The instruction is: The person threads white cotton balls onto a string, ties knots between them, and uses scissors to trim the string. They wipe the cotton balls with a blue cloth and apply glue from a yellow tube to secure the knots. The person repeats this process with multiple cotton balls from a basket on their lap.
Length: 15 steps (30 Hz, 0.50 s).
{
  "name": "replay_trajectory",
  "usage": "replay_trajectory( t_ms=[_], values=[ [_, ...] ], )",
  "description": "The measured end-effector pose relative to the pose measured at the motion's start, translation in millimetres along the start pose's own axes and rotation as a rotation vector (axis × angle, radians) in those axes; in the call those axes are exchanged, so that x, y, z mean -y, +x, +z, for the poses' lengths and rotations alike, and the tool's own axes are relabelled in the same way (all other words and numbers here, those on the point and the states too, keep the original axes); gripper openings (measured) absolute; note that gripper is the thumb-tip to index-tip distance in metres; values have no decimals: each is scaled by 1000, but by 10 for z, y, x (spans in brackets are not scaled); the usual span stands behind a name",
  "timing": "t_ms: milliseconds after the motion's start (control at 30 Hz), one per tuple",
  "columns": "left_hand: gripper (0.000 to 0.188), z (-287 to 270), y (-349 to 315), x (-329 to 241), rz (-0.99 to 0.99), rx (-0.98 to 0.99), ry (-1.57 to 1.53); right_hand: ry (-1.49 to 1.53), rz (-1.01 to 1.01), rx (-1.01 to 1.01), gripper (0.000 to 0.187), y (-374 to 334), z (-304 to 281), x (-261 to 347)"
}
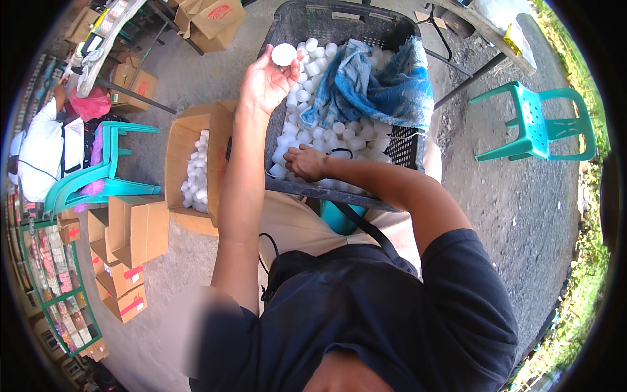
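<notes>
My left hand [266,81] is raised over the left side of a black plastic crate [277,39]. Between its thumb and fingers it holds a white round cap-like piece [284,54], flat face up. Lower in the crate, my right hand [305,162] rests on the heap of small white cylindrical pieces [356,136]. Its fingers curl down among them, and whatever they may grip is hidden. A blue and white towel [392,91] lies crumpled over the heap and the crate's right side.
Left of the crate, an open cardboard box [183,130] holds more white pieces. Several smaller boxes [137,232] and teal plastic chairs [108,166] stand farther left, near a person in white [46,157]. Another teal chair [539,124] is at right. Tables [108,46] flank the crate's far end.
</notes>
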<state>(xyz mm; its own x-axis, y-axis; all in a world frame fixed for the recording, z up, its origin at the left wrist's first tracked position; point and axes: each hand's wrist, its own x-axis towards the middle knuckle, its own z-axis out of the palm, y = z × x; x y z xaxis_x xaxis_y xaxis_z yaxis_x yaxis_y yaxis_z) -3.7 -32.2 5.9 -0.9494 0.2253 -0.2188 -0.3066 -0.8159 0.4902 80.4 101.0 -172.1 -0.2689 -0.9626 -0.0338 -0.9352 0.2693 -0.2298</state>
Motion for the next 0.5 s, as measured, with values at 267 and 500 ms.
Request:
replay_trajectory(
  t_ms=[267,500],
  values=[
    [36,-88,-102,-126,333,-353,439,479,616,-837,13,-137,-1642,-829],
    [45,94,-109,58,70,-216,744,659,407,-780,14,-357,-1953,-681]
  ],
)
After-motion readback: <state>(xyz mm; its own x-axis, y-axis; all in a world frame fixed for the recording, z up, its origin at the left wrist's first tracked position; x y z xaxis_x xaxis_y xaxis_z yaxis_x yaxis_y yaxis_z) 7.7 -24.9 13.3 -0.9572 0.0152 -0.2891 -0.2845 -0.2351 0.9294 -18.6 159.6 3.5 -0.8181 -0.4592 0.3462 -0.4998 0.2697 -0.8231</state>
